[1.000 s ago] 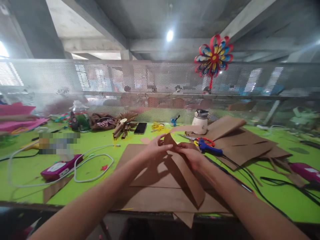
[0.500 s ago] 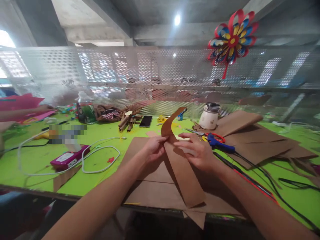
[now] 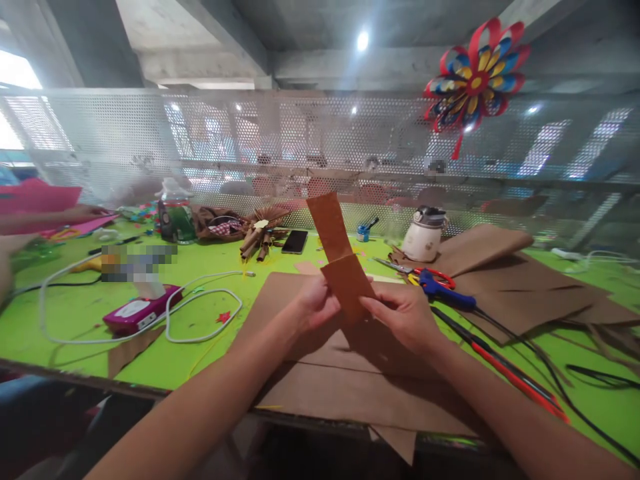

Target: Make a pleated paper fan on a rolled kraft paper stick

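A brown cardboard strip [image 3: 340,260] stands upright in front of me, creased across its middle, its upper half leaning left. My left hand [image 3: 314,305] pinches its lower left edge. My right hand [image 3: 404,315] grips its lower right edge with fingers closed. Both hands hover above a large flat brown cardboard sheet [image 3: 350,393] lying on the green table [image 3: 75,320].
Scissors with red handles and a blue glue gun [image 3: 440,283] lie right of my hands, cables trailing. More cardboard sheets [image 3: 510,280] are stacked at right. A white jar [image 3: 424,235], a phone [image 3: 295,241], cardboard rolls [image 3: 257,240] and a magenta device [image 3: 140,312] with white cable sit behind and left.
The long strip lay slanting down over the sheet with its top curling; now it is lifted upright and folded at the middle, and both hands have closed on its lower part.
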Demonstrator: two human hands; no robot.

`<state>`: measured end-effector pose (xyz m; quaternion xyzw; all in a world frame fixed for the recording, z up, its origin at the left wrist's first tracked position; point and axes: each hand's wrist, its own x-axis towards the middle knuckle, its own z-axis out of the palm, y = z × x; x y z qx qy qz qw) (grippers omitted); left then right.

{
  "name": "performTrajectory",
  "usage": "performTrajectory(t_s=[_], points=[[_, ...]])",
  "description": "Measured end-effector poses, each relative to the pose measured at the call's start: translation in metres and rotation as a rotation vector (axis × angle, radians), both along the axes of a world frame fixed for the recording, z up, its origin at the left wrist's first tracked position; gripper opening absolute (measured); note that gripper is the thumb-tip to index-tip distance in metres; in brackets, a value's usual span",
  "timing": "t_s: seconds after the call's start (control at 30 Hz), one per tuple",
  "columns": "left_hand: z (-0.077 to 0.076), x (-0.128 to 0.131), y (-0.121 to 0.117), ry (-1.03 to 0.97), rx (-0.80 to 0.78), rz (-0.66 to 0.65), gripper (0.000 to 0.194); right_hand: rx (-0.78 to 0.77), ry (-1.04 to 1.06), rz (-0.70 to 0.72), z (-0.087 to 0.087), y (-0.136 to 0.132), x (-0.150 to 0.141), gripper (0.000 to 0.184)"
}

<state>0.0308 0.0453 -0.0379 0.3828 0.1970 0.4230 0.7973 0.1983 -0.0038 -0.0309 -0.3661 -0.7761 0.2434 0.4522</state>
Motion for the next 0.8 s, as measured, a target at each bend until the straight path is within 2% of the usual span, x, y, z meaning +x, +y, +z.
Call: performTrajectory(t_s=[0.17,0.3,0.4,0.5,0.6,0.7,0.8], points=[[0.003,0.011,-0.008,-0.101,-0.041,0.082,0.032,-0.129,0.034,-0.264,0.01,-0.001,-0.008,0.034],[0.008,0.012,-0.015,-0.088,-0.094,0.019,0.036,-0.219,-0.053,-0.344,0.02,-0.01,-0.015,0.028],[0.01,0.009,-0.019,-0.096,-0.054,-0.007,0.05,-0.34,0.031,-0.31,0.016,-0.01,-0.015,0.029],[0.007,0.008,-0.022,-0.134,0.053,-0.002,0.06,-0.476,0.209,-0.185,0.004,-0.001,-0.011,0.032],[0.0,0.012,-0.022,-0.084,0.131,0.002,0.039,-0.544,0.334,-0.084,-0.008,0.006,-0.008,0.034],[-0.005,0.015,-0.019,-0.003,0.15,0.15,0.024,-0.608,0.384,-0.047,-0.014,0.009,-0.009,0.033],[-0.004,0.016,-0.016,0.072,0.129,0.269,0.018,-0.688,0.396,0.004,-0.016,0.008,-0.011,0.034]])
